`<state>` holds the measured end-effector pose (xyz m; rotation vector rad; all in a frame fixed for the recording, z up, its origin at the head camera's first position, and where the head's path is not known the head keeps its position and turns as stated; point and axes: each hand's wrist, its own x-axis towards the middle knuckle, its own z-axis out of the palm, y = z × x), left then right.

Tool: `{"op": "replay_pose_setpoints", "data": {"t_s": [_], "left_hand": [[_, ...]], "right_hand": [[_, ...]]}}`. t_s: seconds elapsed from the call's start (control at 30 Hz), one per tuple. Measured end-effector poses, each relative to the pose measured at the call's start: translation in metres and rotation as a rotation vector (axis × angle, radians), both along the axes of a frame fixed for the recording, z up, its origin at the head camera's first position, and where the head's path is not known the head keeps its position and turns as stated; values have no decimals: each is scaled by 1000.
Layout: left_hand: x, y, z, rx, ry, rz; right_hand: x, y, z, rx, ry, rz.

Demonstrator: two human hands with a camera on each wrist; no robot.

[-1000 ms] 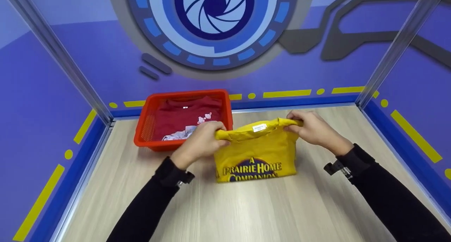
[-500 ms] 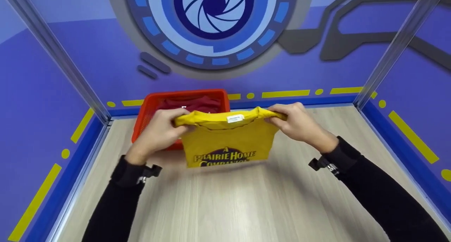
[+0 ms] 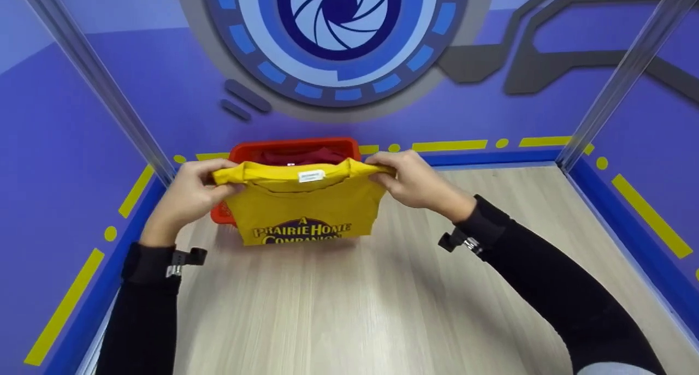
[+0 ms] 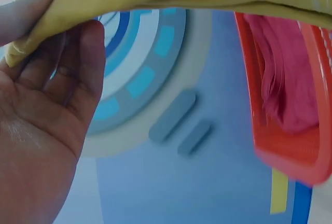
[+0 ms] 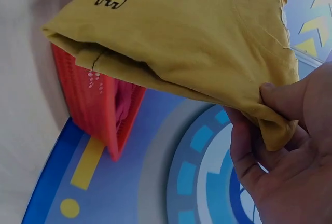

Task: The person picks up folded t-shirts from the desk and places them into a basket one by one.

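Note:
A folded yellow T-shirt [image 3: 306, 208] with dark printed lettering and a white neck label hangs between both hands, in front of the red basket [image 3: 349, 147]. My left hand [image 3: 188, 195] pinches its upper left corner; in the left wrist view the thumb [image 4: 31, 6] presses on the cloth from one side. The right hand [image 3: 412, 181] pinches the opposite shoulder corner, thumb and fingers curled round the fold in the right wrist view. The shirt covers most of the basket in the head view. Inside the basket lies dark red clothing [image 4: 290, 73], partly hidden.
The basket stands at the back of a pale wood-grain table [image 3: 382, 309], against a blue printed wall [image 3: 426, 113]. Side panels with metal corner posts [image 3: 617, 85] enclose the table left and right.
Both hands have carried the yellow T-shirt leftward and up off the table, to in front of the red basket. The grip at both corners stays the same.

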<state>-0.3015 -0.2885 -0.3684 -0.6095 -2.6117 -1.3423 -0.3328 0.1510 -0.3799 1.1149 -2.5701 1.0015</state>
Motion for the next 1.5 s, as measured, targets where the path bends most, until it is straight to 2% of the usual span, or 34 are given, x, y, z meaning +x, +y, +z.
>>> {"op": "replay_pose_setpoints", "data": {"t_s": [0.17,0.27,0.43,0.53,0.7,0.9,1.03,1.17,1.4,1.5], "left_hand": [[0,-22,7,41,36,24],[-9,-28,11,17,50,67],[-51,-23,6,-161,68,238],[-75,-15,1,-268,60,309],[-100,-9,-11,-370,5,352],[-120,-4,-26,-425,-93,424],[-128,-1,-33,-420,-160,455],[-131,-1,-39,-385,-213,451],[-137,1,-52,-223,-394,451],[-140,3,-55,-192,-423,452]], "right_hand": [[-7,-19,8,-18,-11,21],[-19,-30,11,1,-46,2],[-60,-50,-2,52,-132,-80],[-85,-58,-12,68,-152,-140],[-110,-68,-29,93,-163,-189],[-125,-82,-41,160,-195,-225],[-132,-90,-50,229,-205,-257],[-136,-96,-57,248,-243,-261],[-140,-94,-67,244,-233,-255],[-141,-92,-69,236,-222,-263]]}}
